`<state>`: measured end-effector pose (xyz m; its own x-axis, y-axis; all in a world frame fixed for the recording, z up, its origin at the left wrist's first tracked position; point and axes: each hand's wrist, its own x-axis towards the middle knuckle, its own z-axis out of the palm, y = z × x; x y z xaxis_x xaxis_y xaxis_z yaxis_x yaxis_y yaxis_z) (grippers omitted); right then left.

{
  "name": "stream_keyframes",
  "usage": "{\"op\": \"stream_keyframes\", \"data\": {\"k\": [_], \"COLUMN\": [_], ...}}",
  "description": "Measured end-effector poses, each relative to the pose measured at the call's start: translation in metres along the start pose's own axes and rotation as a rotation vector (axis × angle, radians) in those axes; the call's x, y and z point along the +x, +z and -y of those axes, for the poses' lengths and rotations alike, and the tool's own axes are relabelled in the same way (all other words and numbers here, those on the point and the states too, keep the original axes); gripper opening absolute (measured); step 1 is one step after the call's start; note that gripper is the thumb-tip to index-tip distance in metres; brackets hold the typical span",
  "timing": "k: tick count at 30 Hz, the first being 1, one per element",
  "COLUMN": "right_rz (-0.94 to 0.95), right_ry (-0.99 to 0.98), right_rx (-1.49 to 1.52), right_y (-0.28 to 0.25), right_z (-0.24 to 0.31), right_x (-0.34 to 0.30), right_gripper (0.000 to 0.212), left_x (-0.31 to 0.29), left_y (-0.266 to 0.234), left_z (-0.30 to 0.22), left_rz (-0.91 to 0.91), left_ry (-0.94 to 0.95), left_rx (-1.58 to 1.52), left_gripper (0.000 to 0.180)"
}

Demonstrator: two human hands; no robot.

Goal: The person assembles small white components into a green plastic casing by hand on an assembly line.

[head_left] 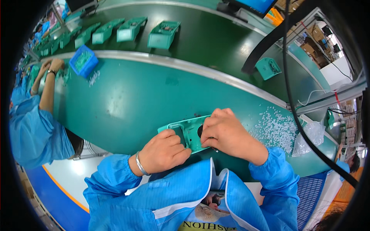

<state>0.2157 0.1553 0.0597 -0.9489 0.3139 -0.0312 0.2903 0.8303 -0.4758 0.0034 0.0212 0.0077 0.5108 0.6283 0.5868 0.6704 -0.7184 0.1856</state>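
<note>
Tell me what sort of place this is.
Probably a factory assembly line: green housings in a row, a co-worker in blue nearby, and small white parts scattered on the worktable.

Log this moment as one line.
left hand: holds green plastic housing; right hand: over its right end; white pieces: scattered right

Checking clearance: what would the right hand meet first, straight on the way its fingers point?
Probably the dark round part in or over the green housing; depth and contact are unclear.

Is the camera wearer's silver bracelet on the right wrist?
No, the silver bracelet circles the wrist of the left hand, which holds the left end of the green plastic housing.
</note>
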Motion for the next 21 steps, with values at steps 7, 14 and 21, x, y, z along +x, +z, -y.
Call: {"op": "stream_keyframes", "data": {"k": [7,14,21], "right_rz": [-0.362,-0.545,-0.683], "right_ry": [0.178,0.527,0.727], "right_rx": [0.059,-0.046,0.033], "right_y": [-0.051,-0.055,-0.026], "right_z": [0.008,-0.047,-0.102], "right_x": [-0.069,-0.154,-0.185], "right_gripper": [0.017,0.016,0.012], "left_x": [0.050,0.153,0.200], "left_y": [0.001,0.078,0.119], "left_z": [0.053,0.193,0.224], "left_rz": [-0.030,-0.059,-0.108], "left_ry": [-0.100,-0.162,-0.251], "left_rx": [0.110,0.316,0.422], "left_gripper": [0.021,0.014,0.015]}}
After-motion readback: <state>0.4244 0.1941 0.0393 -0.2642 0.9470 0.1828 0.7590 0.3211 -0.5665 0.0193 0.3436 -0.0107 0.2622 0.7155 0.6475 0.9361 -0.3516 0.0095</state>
